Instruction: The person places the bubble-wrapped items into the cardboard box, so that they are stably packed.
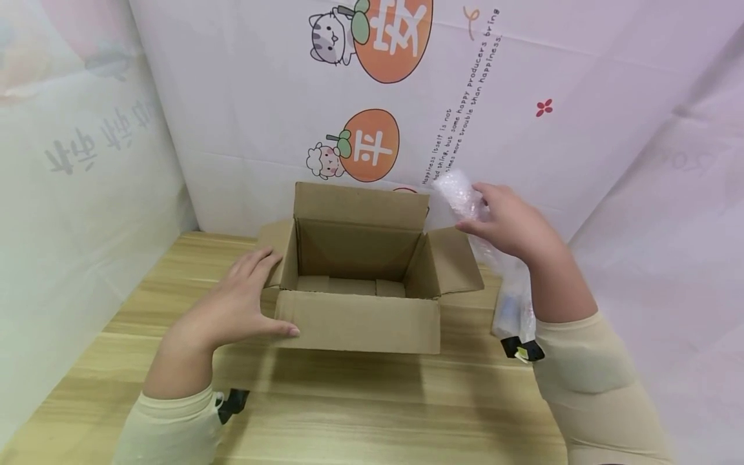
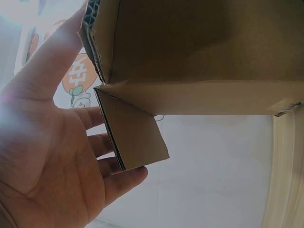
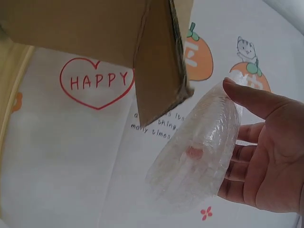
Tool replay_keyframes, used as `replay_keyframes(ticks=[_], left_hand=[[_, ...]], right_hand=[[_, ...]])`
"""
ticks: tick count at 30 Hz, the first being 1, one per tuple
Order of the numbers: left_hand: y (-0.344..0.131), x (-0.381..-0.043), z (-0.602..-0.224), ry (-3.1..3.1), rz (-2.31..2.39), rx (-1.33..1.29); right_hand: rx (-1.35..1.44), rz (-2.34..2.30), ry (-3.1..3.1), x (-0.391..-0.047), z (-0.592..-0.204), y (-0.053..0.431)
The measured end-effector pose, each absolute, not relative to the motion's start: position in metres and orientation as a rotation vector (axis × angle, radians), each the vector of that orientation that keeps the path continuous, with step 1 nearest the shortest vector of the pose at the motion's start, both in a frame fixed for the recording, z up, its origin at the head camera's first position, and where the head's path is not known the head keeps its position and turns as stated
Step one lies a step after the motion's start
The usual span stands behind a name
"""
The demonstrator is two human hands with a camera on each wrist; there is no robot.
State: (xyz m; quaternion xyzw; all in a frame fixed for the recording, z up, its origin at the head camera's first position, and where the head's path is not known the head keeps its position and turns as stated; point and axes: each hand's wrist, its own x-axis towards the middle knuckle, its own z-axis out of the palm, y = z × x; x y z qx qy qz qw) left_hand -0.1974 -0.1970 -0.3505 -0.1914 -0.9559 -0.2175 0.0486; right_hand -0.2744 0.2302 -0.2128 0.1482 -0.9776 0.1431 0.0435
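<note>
An open cardboard box [image 1: 357, 321] stands on the table with its flaps folded outward. My left hand [image 1: 229, 307] rests at its near left corner, fingers across the left flap [image 2: 130, 130] and thumb on the front flap. In the left wrist view the palm is spread and the fingers pass behind that flap. Beyond the box's right side, my right hand [image 1: 511, 223] holds a bubble-wrapped bundle [image 3: 199, 147] between thumb and fingers, up in the air beside the right flap [image 1: 456, 261]. A small reddish patch shows through the clear wrap; its contents are hidden.
On the wooden table [image 1: 349, 407], a clear plastic package [image 1: 510, 313] with a bluish part lies right of the box, partly behind my right forearm. A printed white cloth [image 1: 250, 116] hangs behind the box, and pale sheets enclose both sides.
</note>
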Motion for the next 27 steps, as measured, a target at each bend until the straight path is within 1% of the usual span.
replay_keyframes(ticks=[20, 27], left_hand=[[-0.198, -0.196, -0.349, -2.921, -0.683, -0.571], [-0.198, -0.197, -0.349, -2.922, -0.677, -0.571]], right_hand=[[0.706, 0.311, -3.012, -0.291, -0.209, 0.155], [0.751, 0.233, -3.06, -0.295, -0.212, 0.134]])
